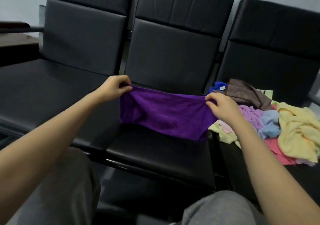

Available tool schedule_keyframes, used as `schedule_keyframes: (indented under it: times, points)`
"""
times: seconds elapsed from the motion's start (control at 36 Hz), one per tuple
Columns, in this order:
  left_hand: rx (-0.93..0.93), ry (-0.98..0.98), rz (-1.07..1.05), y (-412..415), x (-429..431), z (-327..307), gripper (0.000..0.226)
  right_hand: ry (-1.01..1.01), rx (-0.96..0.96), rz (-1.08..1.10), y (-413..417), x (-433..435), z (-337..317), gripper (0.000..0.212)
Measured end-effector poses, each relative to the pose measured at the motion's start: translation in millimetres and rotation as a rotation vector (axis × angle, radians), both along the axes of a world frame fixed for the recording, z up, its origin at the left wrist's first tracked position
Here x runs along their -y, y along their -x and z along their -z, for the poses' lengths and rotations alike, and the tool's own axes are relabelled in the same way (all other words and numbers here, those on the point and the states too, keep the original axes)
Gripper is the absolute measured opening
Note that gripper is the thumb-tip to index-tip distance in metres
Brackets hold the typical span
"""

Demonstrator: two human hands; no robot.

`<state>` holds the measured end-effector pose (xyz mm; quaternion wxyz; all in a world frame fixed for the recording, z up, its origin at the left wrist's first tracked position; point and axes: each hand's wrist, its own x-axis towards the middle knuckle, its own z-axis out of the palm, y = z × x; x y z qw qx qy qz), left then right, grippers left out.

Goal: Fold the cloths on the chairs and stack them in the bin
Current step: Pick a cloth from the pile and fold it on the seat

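Observation:
A purple cloth (164,114) hangs stretched above the middle black chair seat (155,153). My left hand (113,88) pinches its upper left corner. My right hand (222,107) pinches its upper right corner. The cloth's lower edge droops toward the seat. On the right chair lies a loose pile of cloths (270,120): yellow (299,129), light blue, lilac, pink, pale green, brown (245,93) and bright blue (217,85). No bin is in view.
Three black padded chairs stand in a row against a pale wall; the left chair seat (43,93) carries nothing. A dark wooden surface (15,41) sits at the far left. My knees in grey trousers (216,211) are at the bottom.

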<state>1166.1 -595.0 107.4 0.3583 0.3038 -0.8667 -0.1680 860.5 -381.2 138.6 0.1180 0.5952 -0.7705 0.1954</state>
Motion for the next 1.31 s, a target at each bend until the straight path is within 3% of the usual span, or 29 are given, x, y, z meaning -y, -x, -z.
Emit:
schedule_keyframes:
  times: [0.08,0.14,0.19,0.28,0.42,0.47,0.53,0.69,0.81,0.94,1.11,1.17,1.22,1.28,1.31]
  points:
    - [-0.105,-0.209,0.117,4,-6,-25,0.006,0.031,-0.014,0.062,4,2,-12,0.020]
    - [-0.064,-0.314,0.166,4,-6,-35,0.017,0.007,-0.013,0.086,8,3,-12,0.022]
    - [0.089,-0.276,0.163,4,-2,-41,0.023,-0.035,-0.008,0.081,12,1,-10,0.025]
    - [0.329,-0.065,0.084,4,5,-43,0.030,-0.150,0.032,0.024,11,-3,-10,0.029]
    - [0.404,0.153,0.038,5,12,-42,0.031,-0.329,0.042,-0.023,15,-5,-14,0.019]
    - [0.422,0.156,0.005,4,14,-43,0.021,-0.403,0.009,-0.045,15,-6,-15,0.009]
    - [0.435,0.158,-0.024,5,15,-42,0.021,-0.418,0.018,-0.056,16,-7,-15,0.016]
    - [0.304,0.112,-0.071,8,22,-39,0.038,-0.300,0.211,0.023,20,-4,-10,0.012]
    - [0.155,0.042,-0.100,7,27,-41,0.042,-0.361,0.252,0.005,21,-7,-10,0.031]
    - [0.299,-0.013,-0.080,7,26,-39,0.038,-0.305,0.276,-0.011,23,-2,5,0.034]
    - [0.381,-0.223,0.011,0,33,-15,0.022,-0.459,0.405,-0.085,5,6,34,0.029]
    - [0.508,-0.391,0.106,-5,35,-6,0.029,-0.643,0.514,-0.122,-1,9,44,0.023]
    - [0.806,-0.478,0.141,-10,36,2,0.028,-0.823,0.541,-0.146,-6,13,51,0.017]
    - [1.126,-0.557,0.134,-14,34,4,0.020,-0.876,0.521,-0.160,-9,17,54,0.013]
    - [1.197,-0.587,0.128,-14,34,6,0.016,-0.853,0.522,-0.155,-10,19,55,0.011]
